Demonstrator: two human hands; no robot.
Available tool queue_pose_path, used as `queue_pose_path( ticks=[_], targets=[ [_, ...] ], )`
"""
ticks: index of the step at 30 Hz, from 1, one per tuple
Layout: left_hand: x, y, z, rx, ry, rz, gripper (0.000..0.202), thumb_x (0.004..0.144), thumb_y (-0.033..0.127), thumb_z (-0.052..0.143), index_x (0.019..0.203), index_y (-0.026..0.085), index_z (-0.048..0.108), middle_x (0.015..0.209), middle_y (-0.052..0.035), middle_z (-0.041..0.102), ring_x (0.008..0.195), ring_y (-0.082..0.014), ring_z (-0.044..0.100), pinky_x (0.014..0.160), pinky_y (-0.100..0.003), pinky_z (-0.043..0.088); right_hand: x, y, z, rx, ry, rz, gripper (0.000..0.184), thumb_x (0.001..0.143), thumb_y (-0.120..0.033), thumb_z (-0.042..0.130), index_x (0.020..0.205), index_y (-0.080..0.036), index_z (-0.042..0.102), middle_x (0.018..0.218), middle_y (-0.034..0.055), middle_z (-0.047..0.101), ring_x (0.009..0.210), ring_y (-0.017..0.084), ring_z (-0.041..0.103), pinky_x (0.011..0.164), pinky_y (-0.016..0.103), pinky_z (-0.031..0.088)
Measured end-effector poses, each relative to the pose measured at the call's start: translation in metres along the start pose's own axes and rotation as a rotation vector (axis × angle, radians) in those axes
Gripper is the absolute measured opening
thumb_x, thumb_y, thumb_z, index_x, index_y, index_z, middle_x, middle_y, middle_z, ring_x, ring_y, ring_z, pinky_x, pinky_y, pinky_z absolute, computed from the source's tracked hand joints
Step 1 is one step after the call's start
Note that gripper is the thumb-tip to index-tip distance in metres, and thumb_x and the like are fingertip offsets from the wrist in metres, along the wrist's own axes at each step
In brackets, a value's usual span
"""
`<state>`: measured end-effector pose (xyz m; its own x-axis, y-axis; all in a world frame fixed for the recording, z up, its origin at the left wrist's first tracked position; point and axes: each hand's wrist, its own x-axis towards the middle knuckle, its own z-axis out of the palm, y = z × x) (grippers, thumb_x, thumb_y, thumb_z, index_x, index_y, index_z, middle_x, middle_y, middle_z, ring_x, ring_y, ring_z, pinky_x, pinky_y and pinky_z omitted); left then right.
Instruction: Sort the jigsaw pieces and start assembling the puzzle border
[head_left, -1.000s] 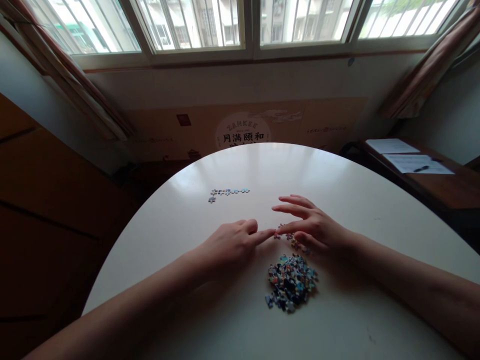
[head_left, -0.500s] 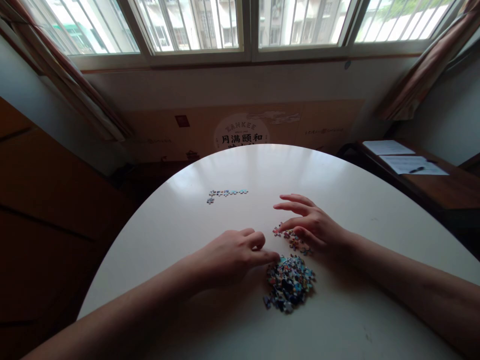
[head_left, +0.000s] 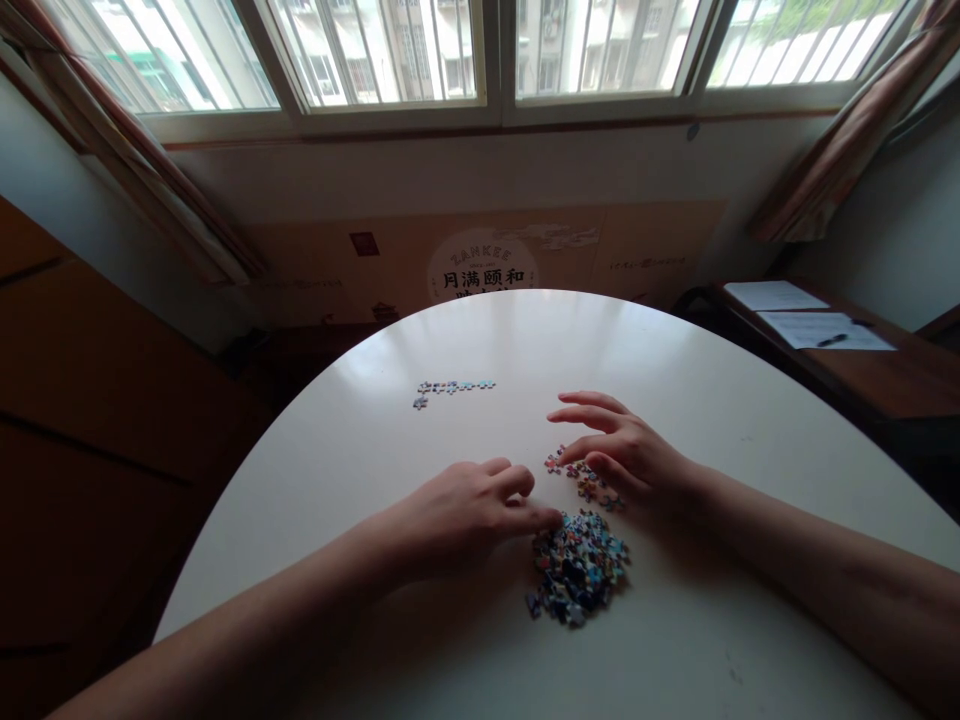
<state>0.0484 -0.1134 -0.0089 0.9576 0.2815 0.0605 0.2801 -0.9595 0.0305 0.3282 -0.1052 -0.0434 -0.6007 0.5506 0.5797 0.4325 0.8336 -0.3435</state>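
My left hand (head_left: 480, 500) at the pile (head_left: 581, 570), my right hand (head_left: 634, 445) over the cluster (head_left: 591, 488)

Puzzle pieces occupy both my bare hands at a round white table (head_left: 292, 490). My left hand is palm down, one finger stretched to the upper left edge of the pile and the others curled under; whether a piece is caught beneath the fingertip, I cannot tell. The pile, heaped in blue, black, white and flecks of orange, sits on the table between my forearms. My right hand is loosely open, fingers fanned and pointing left, its grasp empty as far as I can see. Its forefinger reaches down to the left part of the cluster, a small scatter of red and orange pieces just beyond the pile and partly under my hand.

Farther off, to the left, a short row (head_left: 451, 387) of pieces runs across the table, with a single piece (head_left: 420, 403) just below its left end. Past the far edge, a printed panel (head_left: 645, 235) reading "ZANKEE" shows beneath barred windows (head_left: 495, 60), with curtains (head_left: 810, 190) at both sides. On a brown desk (head_left: 870, 385) to the right lie white papers (head_left: 776, 294) and a dark pen (head_left: 831, 341).
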Motion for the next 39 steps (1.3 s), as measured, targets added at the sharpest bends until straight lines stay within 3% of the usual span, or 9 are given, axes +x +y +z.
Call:
queue_pose_path(
  ticks=[5, 12, 17, 23, 29, 39],
  targets=[
    [0.0, 0.0, 0.003, 0.023, 0.023, -0.008, 0.041, 0.098, 0.014, 0.05, 0.132, 0.035, 0.058, 0.105, -0.005, 0.061, 0.08, -0.0171, 0.053, 0.063, -0.027, 0.045, 0.0, 0.0, -0.001, 0.006, -0.007, -0.007, 0.052, 0.107, -0.049, 0.031, 0.099, -0.026, 0.076, 0.131, 0.0081, 0.065, 0.136, 0.029, 0.047, 0.109, 0.053, 0.042],
    [-0.002, -0.009, 0.002, 0.129, 0.039, -0.174, 0.036, 0.1, 0.015, 0.045, 0.129, 0.026, 0.063, 0.104, -0.0088, 0.063, 0.082, -0.0189, 0.056, 0.059, -0.028, 0.044, 0.0, -0.002, -0.002, -0.004, 0.006, 0.018, 0.05, 0.108, -0.045, 0.03, 0.098, -0.025, 0.075, 0.129, 0.0081, 0.066, 0.136, 0.028, 0.049, 0.108, 0.052, 0.044],
    [-0.008, -0.014, -0.01, 0.131, -0.033, -0.373, 0.028, 0.101, 0.018, 0.043, 0.105, 0.017, 0.071, 0.089, -0.0075, 0.065, 0.078, -0.0201, 0.058, 0.06, -0.03, 0.046, -0.001, -0.001, -0.002, -0.007, 0.021, 0.027, 0.05, 0.108, -0.044, 0.029, 0.096, -0.025, 0.075, 0.126, 0.0091, 0.067, 0.134, 0.029, 0.05, 0.106, 0.052, 0.046],
    [-0.019, -0.023, -0.027, 0.149, -0.161, -0.745, 0.023, 0.094, 0.016, 0.051, 0.08, 0.015, 0.069, 0.086, -0.0074, 0.067, 0.081, -0.0228, 0.063, 0.059, -0.03, 0.044, -0.003, 0.002, 0.0, 0.007, 0.018, 0.04, 0.044, 0.107, -0.04, 0.035, 0.096, -0.024, 0.074, 0.125, 0.009, 0.068, 0.133, 0.029, 0.051, 0.105, 0.052, 0.047],
    [-0.023, -0.036, -0.027, 0.159, -0.176, -0.911, 0.027, 0.099, 0.025, 0.048, 0.087, 0.017, 0.071, 0.095, -0.0067, 0.068, 0.085, -0.0231, 0.067, 0.062, -0.03, 0.045, -0.003, 0.002, 0.001, -0.003, 0.019, 0.035, 0.042, 0.107, -0.038, 0.036, 0.096, -0.024, 0.074, 0.125, 0.0096, 0.068, 0.133, 0.029, 0.051, 0.103, 0.052, 0.049],
    [-0.027, -0.051, -0.017, 0.153, -0.085, -0.919, 0.033, 0.101, 0.027, 0.039, 0.101, 0.02, 0.072, 0.098, -0.0056, 0.068, 0.082, -0.0201, 0.067, 0.06, -0.028, 0.041, -0.003, 0.001, 0.001, -0.038, 0.027, 0.018, 0.035, 0.104, -0.033, 0.041, 0.096, -0.024, 0.074, 0.123, 0.0097, 0.069, 0.131, 0.029, 0.054, 0.102, 0.051, 0.051]
  ],
)
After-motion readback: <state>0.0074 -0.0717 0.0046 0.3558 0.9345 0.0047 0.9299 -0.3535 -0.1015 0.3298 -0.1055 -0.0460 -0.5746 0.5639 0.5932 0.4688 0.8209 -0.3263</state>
